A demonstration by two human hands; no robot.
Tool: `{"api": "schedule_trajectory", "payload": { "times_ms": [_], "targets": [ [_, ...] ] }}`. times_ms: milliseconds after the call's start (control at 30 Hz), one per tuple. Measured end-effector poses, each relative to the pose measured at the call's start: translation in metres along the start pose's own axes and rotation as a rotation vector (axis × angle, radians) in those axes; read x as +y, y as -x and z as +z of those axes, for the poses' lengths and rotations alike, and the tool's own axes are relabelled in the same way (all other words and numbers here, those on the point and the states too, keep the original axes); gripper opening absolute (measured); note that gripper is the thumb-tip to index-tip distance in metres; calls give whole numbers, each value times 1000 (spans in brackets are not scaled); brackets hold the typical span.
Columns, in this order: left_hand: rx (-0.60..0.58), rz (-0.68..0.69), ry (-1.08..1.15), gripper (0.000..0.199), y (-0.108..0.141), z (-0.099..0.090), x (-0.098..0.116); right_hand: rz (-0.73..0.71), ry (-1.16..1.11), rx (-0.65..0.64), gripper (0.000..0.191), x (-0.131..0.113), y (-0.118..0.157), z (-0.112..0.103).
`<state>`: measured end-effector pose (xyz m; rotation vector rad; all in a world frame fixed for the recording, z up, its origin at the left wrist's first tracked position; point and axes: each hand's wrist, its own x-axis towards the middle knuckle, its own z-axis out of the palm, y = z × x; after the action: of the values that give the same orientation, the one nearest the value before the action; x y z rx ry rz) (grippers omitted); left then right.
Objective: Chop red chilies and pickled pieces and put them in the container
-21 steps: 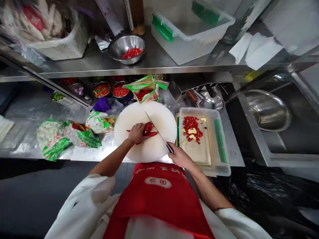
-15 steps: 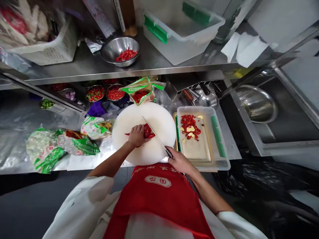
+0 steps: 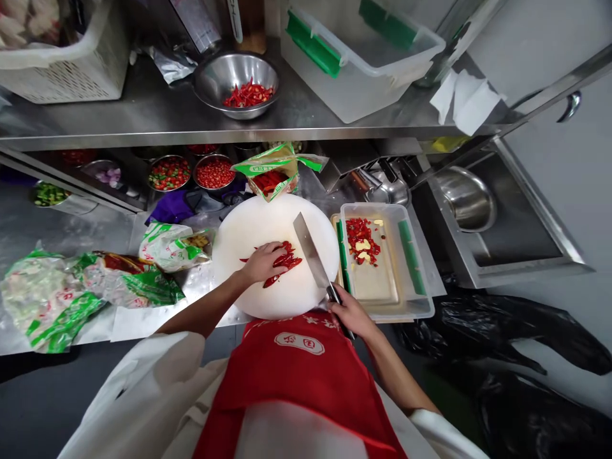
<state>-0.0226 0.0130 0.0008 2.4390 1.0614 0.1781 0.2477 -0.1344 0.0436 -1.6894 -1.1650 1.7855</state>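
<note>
Red chili peppers [image 3: 287, 260] lie on a round white cutting board [image 3: 239, 223]. My left hand [image 3: 262, 261] rests over their left part with its fingers spread. My right hand [image 3: 351, 313] is closed round the black handle of a cleaver [image 3: 312, 250], whose blade lies tilted over the board's right side, apart from the peppers. Right of the board, a clear plastic tub [image 3: 382, 299] holds chopped red peppers and pale yellow slices. Behind the board stands an open green and white bag [image 3: 287, 167] with red peppers inside.
A steel shelf [image 3: 157, 134] crosses behind the board, bearing a metal bowl [image 3: 210, 83] of red chilies and an empty clear bin [image 3: 354, 95]. Filled plastic bags [image 3: 52, 299] lie at the left. Bowls of chopped peppers stand below the shelf. A sink [image 3: 516, 210] is at the right.
The cleaver has moved right, away from the peppers, and its blade now lies flatter. My left hand's fingers have spread, and the peppers lie more scattered. The view has shifted slightly.
</note>
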Motion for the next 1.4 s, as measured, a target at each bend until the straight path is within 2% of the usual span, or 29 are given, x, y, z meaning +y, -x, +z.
{"api": "schedule_trajectory", "payload": {
  "times_ms": [100,233,333,400,467,567,633,767,900,967,1133,1400],
  "targets": [
    [54,17,-95,38,5,10,9,0,51,24,57,-2,-4,3],
    [150,-91,-236,40,12,27,32,3,166,34,59,-3,-9,7],
    [177,-117,-275,44,12,29,39,-56,311,91,55,-9,-9,6],
    [168,-119,-282,46,9,27,37,-154,446,136,50,-15,-8,4],
    [150,-128,-291,47,4,23,33,-243,546,112,47,-20,-5,-1],
    [120,-107,-315,46,-1,14,25,-299,567,26,48,-22,0,-7],
    [91,-59,-294,50,-1,9,20,-311,533,39,54,-18,2,-8],
    [37,18,-173,58,-1,1,8,-301,501,75,60,-12,-1,-6],
    [-28,121,-154,40,-5,1,3,-204,636,63,39,-24,-10,-1],
    [-22,144,-177,32,-6,4,5,-159,687,87,29,-35,-11,0],
    [40,138,-147,25,-6,7,9,-184,791,116,32,-54,1,0],
    [1,82,-126,30,-12,6,6,-159,998,-15,22,-66,12,1]
  ]
}}
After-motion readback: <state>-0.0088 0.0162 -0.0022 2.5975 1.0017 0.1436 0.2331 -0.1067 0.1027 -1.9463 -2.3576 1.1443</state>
